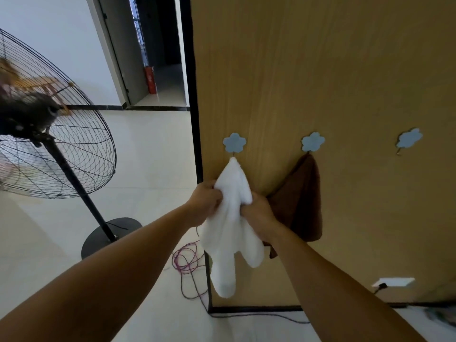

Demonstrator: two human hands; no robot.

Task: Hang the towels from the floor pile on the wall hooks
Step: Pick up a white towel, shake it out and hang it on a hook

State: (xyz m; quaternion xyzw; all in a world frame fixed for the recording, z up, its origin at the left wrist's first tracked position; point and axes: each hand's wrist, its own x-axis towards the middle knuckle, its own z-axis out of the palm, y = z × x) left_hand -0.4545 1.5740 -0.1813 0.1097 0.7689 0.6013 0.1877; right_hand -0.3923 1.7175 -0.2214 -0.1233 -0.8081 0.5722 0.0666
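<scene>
We grip the white towel (pixel 233 218) between our left hand (pixel 206 202) at nine o'clock and right hand (pixel 259 213) at three, its tip touching the leftmost flower hook (pixel 234 143).

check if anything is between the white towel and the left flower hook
Nothing visible is in the way. The white towel, gripped by the left hand and right hand, already has its top tip right at the left hook. The brown towel hangs apart on the middle hook.
</scene>
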